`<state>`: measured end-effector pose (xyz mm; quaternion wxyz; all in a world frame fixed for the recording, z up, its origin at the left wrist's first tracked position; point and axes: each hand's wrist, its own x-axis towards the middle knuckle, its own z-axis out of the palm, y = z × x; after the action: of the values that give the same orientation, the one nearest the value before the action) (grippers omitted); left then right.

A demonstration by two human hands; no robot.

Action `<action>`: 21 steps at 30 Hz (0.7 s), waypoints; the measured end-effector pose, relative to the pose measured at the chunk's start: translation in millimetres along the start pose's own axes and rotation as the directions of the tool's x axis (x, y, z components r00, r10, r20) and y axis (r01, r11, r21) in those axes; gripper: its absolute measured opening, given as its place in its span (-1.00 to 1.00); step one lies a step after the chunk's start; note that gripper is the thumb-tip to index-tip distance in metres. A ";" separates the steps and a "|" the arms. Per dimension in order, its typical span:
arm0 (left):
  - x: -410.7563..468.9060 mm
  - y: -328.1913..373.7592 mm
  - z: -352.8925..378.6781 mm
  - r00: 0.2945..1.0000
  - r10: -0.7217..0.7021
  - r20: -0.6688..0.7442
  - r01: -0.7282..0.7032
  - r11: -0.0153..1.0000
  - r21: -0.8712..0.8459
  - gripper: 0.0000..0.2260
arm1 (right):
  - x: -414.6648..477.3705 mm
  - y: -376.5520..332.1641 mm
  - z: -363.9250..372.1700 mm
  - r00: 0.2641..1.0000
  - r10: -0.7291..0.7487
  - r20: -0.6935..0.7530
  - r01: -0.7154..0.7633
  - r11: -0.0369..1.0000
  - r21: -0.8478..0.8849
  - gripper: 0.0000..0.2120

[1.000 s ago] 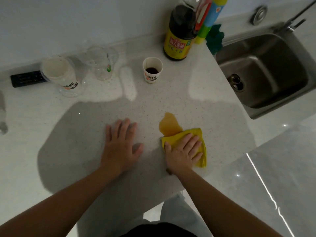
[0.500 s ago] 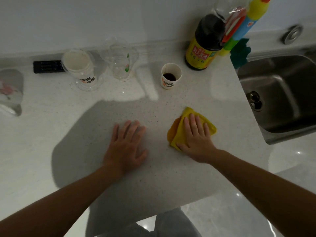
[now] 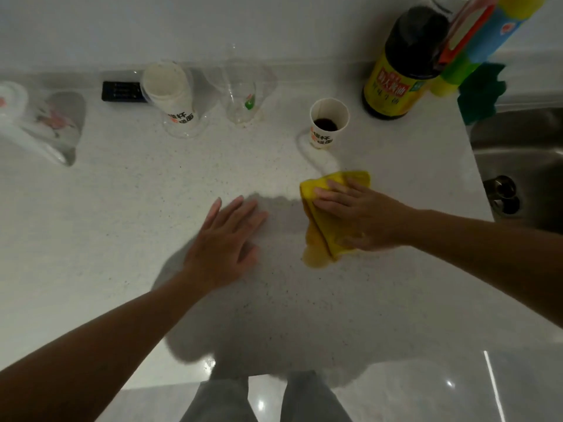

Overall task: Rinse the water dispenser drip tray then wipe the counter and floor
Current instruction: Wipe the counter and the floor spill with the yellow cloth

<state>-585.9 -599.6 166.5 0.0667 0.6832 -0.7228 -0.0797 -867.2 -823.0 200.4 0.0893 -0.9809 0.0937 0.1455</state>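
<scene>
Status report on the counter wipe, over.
Left hand flat on counter, empty. Right hand pressing yellow cloth onto counter. Paper cup of dark liquid just beyond cloth, not touching.

The counter (image 3: pixel 122 208) bore two hands, a left hand (image 3: pixel 225 239) and a right hand (image 3: pixel 362 214). There were two cloths: a yellow cloth (image 3: pixel 316 233) near the right edge and a green cloth (image 3: pixel 479 92) at the back right corner. Along the back edge stood two paper cups, a white cup (image 3: pixel 170 92) and a filled cup (image 3: pixel 329 123) (dark liquid inside), plus one clear cup (image 3: pixel 243 99) and one dark bottle (image 3: pixel 402 65).
</scene>
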 end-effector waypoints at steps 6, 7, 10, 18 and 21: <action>0.2 0.4 -1.0 0.999 0.003 -0.034 -0.003 1.000 -0.017 -0.38 | 17.7 -40.3 27.9 0.873 0.391 -0.289 -0.382 0.920 0.092 -0.42; 0.4 -0.3 -0.6 0.999 0.004 -0.035 -0.005 1.000 -0.016 -0.37 | 21.2 -38.1 30.6 0.891 0.354 -0.284 -0.359 0.933 0.037 -0.40; 0.5 -1.4 0.2 0.999 0.004 -0.037 -0.004 1.000 -0.004 -0.38 | 26.9 -20.1 31.2 0.954 0.184 -0.237 -0.206 0.976 -0.071 -0.38; -0.8 -0.9 -0.5 1.000 -0.003 0.009 0.003 1.000 0.002 -0.35 | -1.7 -31.2 41.8 0.984 0.061 -0.169 -0.088 0.983 -0.158 -0.39; -1.0 -0.6 -2.7 1.000 -0.005 0.019 0.005 1.000 0.000 -0.35 | -25.3 -68.6 53.9 0.973 0.181 -0.143 -0.195 0.976 -0.093 -0.38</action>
<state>-584.8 -598.7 169.1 0.0595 0.6843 -0.7216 -0.0862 -891.0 -741.8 167.4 0.0163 -0.9785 0.1841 0.0920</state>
